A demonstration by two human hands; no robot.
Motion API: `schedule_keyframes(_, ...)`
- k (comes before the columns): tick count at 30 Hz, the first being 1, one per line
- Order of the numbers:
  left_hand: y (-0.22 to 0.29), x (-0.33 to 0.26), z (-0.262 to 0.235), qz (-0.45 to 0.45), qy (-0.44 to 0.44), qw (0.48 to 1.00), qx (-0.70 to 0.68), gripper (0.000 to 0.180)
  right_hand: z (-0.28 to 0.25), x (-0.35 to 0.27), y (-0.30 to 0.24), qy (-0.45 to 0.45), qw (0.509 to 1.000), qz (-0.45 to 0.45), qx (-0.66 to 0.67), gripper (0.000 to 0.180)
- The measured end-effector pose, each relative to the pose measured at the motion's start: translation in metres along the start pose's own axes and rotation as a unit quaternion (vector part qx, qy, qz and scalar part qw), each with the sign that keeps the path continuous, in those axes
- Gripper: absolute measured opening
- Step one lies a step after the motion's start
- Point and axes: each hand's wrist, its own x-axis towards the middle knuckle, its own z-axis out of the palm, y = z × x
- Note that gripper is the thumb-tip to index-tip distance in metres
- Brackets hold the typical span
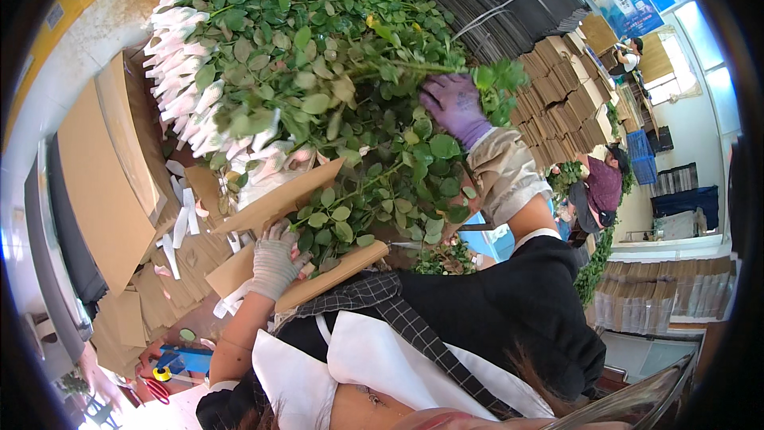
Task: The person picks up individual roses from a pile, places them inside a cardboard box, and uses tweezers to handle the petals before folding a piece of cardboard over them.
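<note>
**Two Hands Hold a Big Bunch of Roses**

Head view: The left hand (274, 259), in a grey glove, has its grip closed on the brown cardboard wrap (278, 203) around the stems, so the bunch stays together. The right hand (455, 105), in a purple glove, grips a leafy stem (414, 68) higher up. The rose bunch (310, 87) lies across the counter (119, 167), with its white buds (179, 87) pointing left.

The left hand (274, 259), in a grey glove, grips the near end of a cardboard wrap (278, 199) around leafy rose stems (358, 191). The right hand (455, 105), in a purple glove, presses into the leaves farther off. White-sleeved buds (179, 84) lie far left. Stacked cardboard (561, 99) sits far right, where another person (601, 187) bends over.
</note>
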Motion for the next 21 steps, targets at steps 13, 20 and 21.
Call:
schedule_keyframes(13, 0.004, 0.002, 0.003, 0.02, 0.021, 1.0, -0.008, 0.052, 0.014, 0.061, 0.108, -0.171, 0.97, 0.139, 0.099, 0.047)
schedule_keyframes(20, 0.008, 0.001, -0.01, 0.022, 0.027, 0.999, -0.026, 0.054, -0.02, 0.05, 0.069, -0.113, 0.965, 0.231, 0.047, 0.038)
schedule_keyframes(21, 0.008, 0.002, -0.008, 0.029, 0.014, 0.999, -0.017, 0.056, -0.016, 0.03, 0.059, -0.006, 0.984, 0.179, 0.022, 0.034)
